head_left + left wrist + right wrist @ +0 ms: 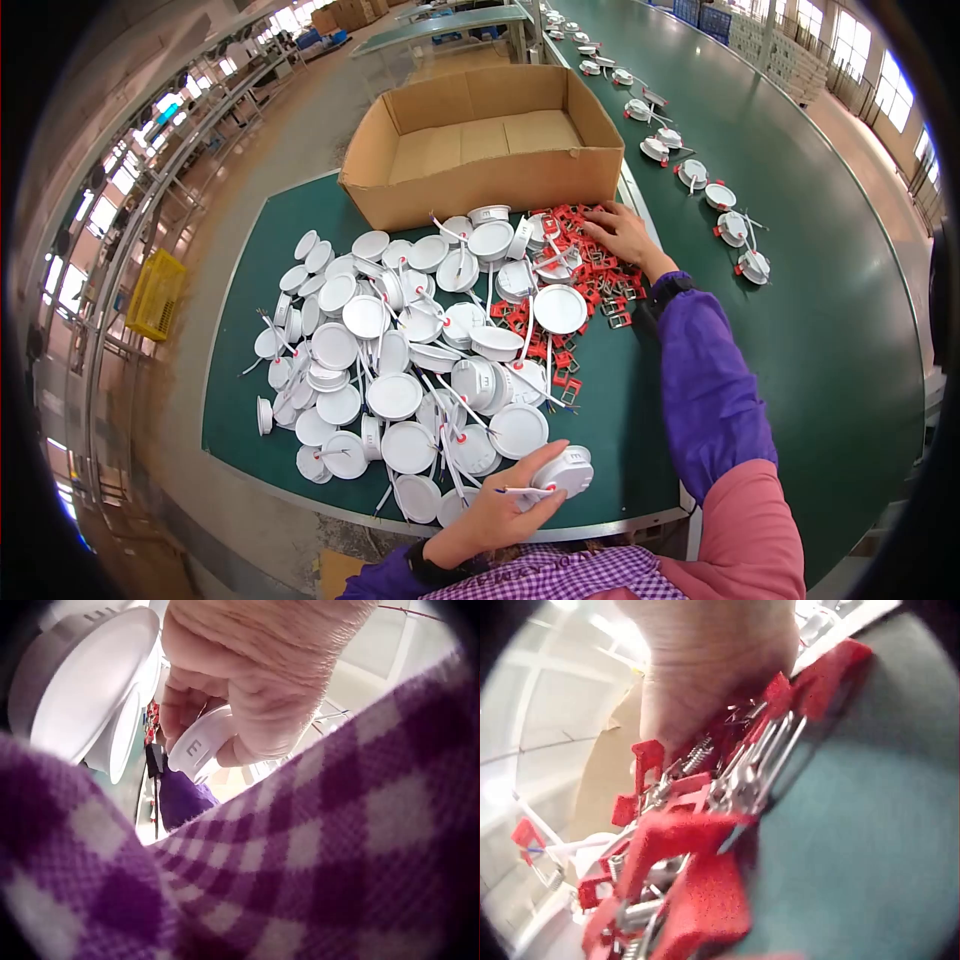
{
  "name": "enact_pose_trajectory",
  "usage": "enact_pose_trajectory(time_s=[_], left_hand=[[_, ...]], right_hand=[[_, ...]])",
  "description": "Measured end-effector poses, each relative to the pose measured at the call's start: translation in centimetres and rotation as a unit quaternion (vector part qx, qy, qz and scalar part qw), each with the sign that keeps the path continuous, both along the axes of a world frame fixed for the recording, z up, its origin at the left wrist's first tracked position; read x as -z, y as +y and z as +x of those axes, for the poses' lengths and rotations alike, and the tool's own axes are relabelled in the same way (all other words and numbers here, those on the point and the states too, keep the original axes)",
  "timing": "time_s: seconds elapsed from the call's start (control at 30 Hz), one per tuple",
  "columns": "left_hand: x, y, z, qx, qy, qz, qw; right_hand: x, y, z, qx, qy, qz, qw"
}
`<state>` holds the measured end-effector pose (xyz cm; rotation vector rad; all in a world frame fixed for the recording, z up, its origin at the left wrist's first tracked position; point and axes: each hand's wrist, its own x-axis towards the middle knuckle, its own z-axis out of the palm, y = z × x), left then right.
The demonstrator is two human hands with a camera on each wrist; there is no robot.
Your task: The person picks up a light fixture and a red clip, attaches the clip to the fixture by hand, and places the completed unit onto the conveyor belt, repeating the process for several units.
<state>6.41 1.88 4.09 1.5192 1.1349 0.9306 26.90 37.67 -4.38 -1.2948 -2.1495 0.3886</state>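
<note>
My left hand (505, 505) grips a round white downlight (567, 470) near the front edge of the table. Its white cable end sticks out past the fingers, and in the left wrist view the thumb and fingers hold the downlight's rim (201, 746). At the back right, my right hand (625, 238) reaches into a heap of red spring clips (598, 275), its fingers extended and touching them. Close up in the right wrist view, the red clips (705, 900) have metal springs and wire legs; the right fingertips are hidden behind them.
Many white downlights (395, 396) with cables lie piled across the green table (245, 320). Behind them stands an open cardboard box (490, 170). Along the right runs a green conveyor belt (830, 330) carrying a row of downlights (733, 228). A yellow crate (157, 294) is on the floor at left.
</note>
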Motion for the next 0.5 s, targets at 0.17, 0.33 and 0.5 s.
enact_pose_trajectory(time_s=[0.17, 0.33, 0.5], left_hand=[[0.0, 0.2, 0.4, 0.006, -0.008, 0.019, 1.000], [0.8, -0.3, 0.7, 0.019, -0.046, 0.027, 0.998], [0.9, -0.9, 1.0, 0.023, -0.044, 0.032, 0.998]], right_hand=[[1.0, -3.6, 0.4, -0.023, 0.037, 0.046, 0.998], [0.0, -11.4, 0.4, 0.015, 0.065, 0.007, 0.998], [0.5, -18.7, -1.4, 0.149, 0.090, 0.011, 0.985]])
